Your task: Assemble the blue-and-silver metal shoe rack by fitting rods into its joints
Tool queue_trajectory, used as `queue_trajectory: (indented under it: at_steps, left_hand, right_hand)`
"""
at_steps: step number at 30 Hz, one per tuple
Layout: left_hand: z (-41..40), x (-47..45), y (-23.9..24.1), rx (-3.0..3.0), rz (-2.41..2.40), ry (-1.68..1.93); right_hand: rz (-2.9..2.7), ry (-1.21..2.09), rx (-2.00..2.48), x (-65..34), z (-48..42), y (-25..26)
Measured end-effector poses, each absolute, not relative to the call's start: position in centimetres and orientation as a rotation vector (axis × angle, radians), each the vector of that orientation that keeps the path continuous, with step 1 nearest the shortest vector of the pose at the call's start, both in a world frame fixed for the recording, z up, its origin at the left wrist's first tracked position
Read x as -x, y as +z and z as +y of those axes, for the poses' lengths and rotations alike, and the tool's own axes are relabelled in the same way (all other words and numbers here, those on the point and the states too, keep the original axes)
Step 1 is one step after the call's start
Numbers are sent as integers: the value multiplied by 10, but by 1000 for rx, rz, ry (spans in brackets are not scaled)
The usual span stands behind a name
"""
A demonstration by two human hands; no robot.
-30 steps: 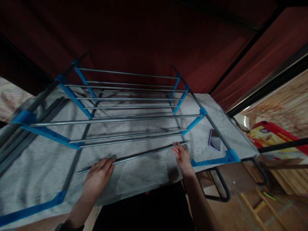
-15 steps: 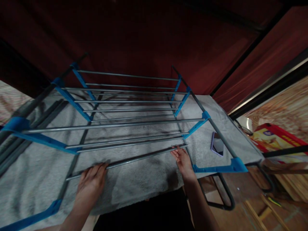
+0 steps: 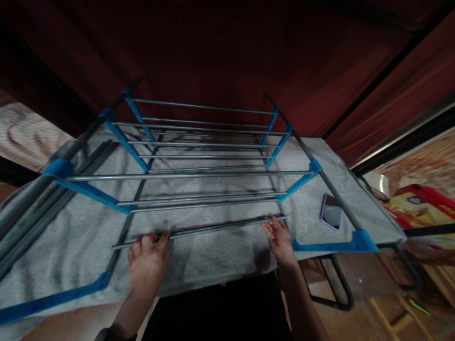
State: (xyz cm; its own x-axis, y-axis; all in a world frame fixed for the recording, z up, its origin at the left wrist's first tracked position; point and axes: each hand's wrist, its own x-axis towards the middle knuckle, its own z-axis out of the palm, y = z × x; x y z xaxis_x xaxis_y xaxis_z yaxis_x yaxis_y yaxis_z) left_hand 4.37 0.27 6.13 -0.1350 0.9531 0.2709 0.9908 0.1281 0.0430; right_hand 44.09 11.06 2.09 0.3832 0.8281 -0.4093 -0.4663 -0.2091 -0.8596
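Observation:
A grey metal tube [image 3: 216, 229] lies crosswise in front of me, between the two sides of a rack frame with blue plastic brackets [image 3: 87, 189]. My left hand [image 3: 147, 260] is closed around the tube towards its left end, the thumb on the inner side. Close to the right end, my right hand [image 3: 279, 239] pinches the same tube between thumb and fingers. Both tube ends reach over the rack's lower side bars. Beyond it, several crossbars [image 3: 199, 175] join the left and right brackets. The nearest blue bracket on the right [image 3: 330, 246] has no crossbar in it.
Loose grey tubes [image 3: 53, 208] lie along the left on the grey cloth [image 3: 213, 260] covering the table. A phone [image 3: 331, 212] rests on the cloth at the right. Further right are a red and yellow box [image 3: 423, 203] and a wooden stool-like frame [image 3: 394, 322] below.
My left hand has turned and regripped, its thumb now lying along the tube. The left end of the tube has risen slightly. The whole view has shifted a little.

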Motion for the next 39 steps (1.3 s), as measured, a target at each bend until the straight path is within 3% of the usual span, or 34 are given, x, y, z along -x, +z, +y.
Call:
queue_trajectory:
  at_steps: [4, 8, 13, 16, 18, 30, 39]
  left_hand:
    - [5, -46, 61, 1950, -2346, -390]
    - [11, -46, 59, 1717, -2664, -748]
    - [20, -55, 62, 1343, -2940, -1841]
    - [23, -64, 59, 865, -2839, -2523]
    - [25, -70, 54, 533, -2724, -2783]
    - [36, -78, 62, -222, -2520, -3143]
    - [40, -93, 66, -304, -2465, -3215]
  right_hand:
    - [-459, 1230, 1297, -442, 111, 14]
    - [-479, 1220, 1297, -441, 112, 9]
    - [-420, 1227, 1284, -441, 112, 6]
    - [-412, 1238, 1275, -442, 111, 6]
    - [-399, 1230, 1273, -443, 110, 6]
    - [-255, 1274, 1238, -450, 107, -1]
    - [-386, 1299, 1249, -467, 104, -19]
